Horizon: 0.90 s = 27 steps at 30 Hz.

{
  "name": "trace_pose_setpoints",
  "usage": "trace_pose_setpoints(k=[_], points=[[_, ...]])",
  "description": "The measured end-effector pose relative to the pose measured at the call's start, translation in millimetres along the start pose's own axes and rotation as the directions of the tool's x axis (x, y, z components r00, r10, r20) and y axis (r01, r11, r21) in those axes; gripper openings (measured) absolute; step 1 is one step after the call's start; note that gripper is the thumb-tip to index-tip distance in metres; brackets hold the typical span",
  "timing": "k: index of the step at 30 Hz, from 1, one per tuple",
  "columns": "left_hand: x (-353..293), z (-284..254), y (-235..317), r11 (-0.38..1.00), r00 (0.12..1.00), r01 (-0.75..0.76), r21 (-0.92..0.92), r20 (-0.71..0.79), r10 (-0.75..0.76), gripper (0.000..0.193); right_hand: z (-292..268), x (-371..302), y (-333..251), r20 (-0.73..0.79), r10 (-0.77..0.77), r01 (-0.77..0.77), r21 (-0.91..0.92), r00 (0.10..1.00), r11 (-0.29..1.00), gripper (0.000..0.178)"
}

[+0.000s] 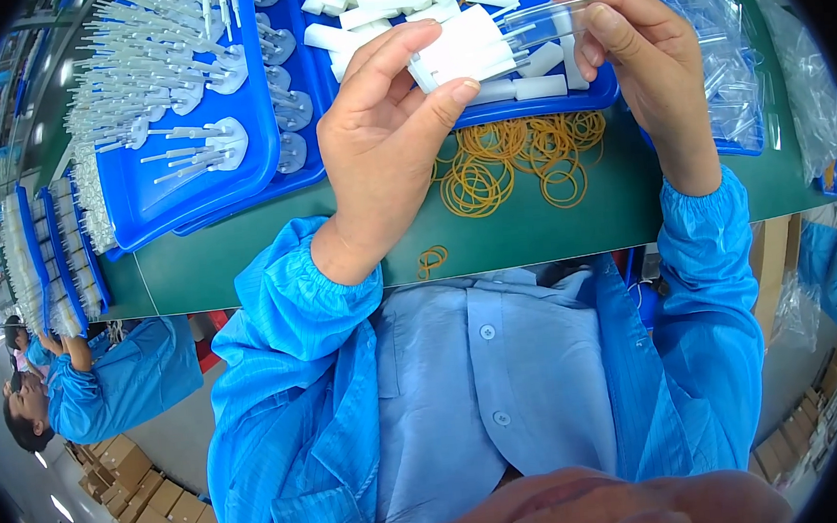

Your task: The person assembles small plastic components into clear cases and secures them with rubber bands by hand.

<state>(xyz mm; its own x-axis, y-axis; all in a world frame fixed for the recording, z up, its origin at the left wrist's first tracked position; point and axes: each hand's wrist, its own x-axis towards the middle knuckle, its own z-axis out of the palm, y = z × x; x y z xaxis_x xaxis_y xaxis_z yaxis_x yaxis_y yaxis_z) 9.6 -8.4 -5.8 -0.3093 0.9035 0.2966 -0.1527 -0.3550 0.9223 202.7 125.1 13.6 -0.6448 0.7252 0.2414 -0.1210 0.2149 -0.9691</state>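
My left hand [374, 132] pinches a white block-like piece [466, 49] between thumb and fingers, above the near part of a blue tray [583, 99]. Several thin rods stick out of the block's right side. Around or beside these rods is a clear plastic piece [549, 21], perhaps a tube. My right hand [653, 51] closes its thumb and fingers on that clear piece's right end. How far the clear piece reaches into the white block, I cannot make out. White cylinders [540, 87] lie in the tray below my hands.
Yellow rubber bands [476, 173] lie on the green table [535, 238] in front of the tray. Blue trays [154, 209] at left hold white parts with thin stems [223, 144]. Clear plastic parts [734, 89] fill a tray at right. A co-worker [118, 379] sits at far left.
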Motion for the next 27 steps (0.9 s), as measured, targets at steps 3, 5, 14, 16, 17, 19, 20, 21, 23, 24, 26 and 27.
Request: trace_pose_setpoints(k=[3,5,14,16,17,19,20,21,23,24,26,27], points=[[0,0,0,0.999,1.0,-0.016,0.033,0.001,0.016,0.044,2,-1,-1,0.037,-0.001,0.002,-0.027,0.999,1.0,0.027],[0,0,1,1.0,1.0,0.001,0.013,-0.01,-0.001,0.043,2,-1,-1,0.038,0.0,0.001,-0.029,0.999,1.0,0.028],[0,-1,2,0.999,0.998,0.033,0.023,-0.053,-0.032,0.043,9,1,-3,0.052,0.025,-0.027,0.028,0.998,0.999,0.029],[0,-1,2,0.999,0.996,0.048,0.003,-0.069,-0.048,0.043,11,0,-3,0.052,0.037,-0.039,0.041,0.998,0.998,0.029],[0,-1,2,0.998,0.994,0.064,-0.019,-0.084,-0.065,0.042,12,0,-3,0.045,0.048,-0.053,0.101,0.998,0.993,0.028],[0,0,2,0.997,0.993,0.069,-0.018,-0.09,-0.071,0.041,15,0,-4,0.039,0.06,-0.065,0.162,0.997,0.985,0.026],[0,0,2,0.997,0.992,0.075,-0.019,-0.096,-0.077,0.04,17,0,-5,0.041,0.103,-0.11,0.222,0.994,0.969,0.026],[1,0,1,0.997,0.992,0.075,-0.018,-0.097,-0.076,0.04,18,0,-5,0.045,0.146,-0.153,0.281,0.988,0.947,0.026],[1,0,1,0.995,0.99,0.083,-0.052,-0.112,-0.088,0.039,18,0,-3,0.042,0.149,-0.155,0.259,0.988,0.953,0.026],[1,0,1,0.995,0.99,0.083,-0.052,-0.111,-0.089,0.039,18,0,-3,0.038,0.152,-0.156,0.236,0.988,0.959,0.026],[1,0,1,0.996,0.988,0.087,-0.033,-0.121,-0.09,0.039,18,0,-2,0.03,0.147,-0.15,0.203,0.989,0.968,0.026],[1,-1,1,0.996,0.988,0.087,-0.032,-0.122,-0.09,0.039,19,0,-2,0.022,0.142,-0.144,0.17,0.99,0.975,0.026]])
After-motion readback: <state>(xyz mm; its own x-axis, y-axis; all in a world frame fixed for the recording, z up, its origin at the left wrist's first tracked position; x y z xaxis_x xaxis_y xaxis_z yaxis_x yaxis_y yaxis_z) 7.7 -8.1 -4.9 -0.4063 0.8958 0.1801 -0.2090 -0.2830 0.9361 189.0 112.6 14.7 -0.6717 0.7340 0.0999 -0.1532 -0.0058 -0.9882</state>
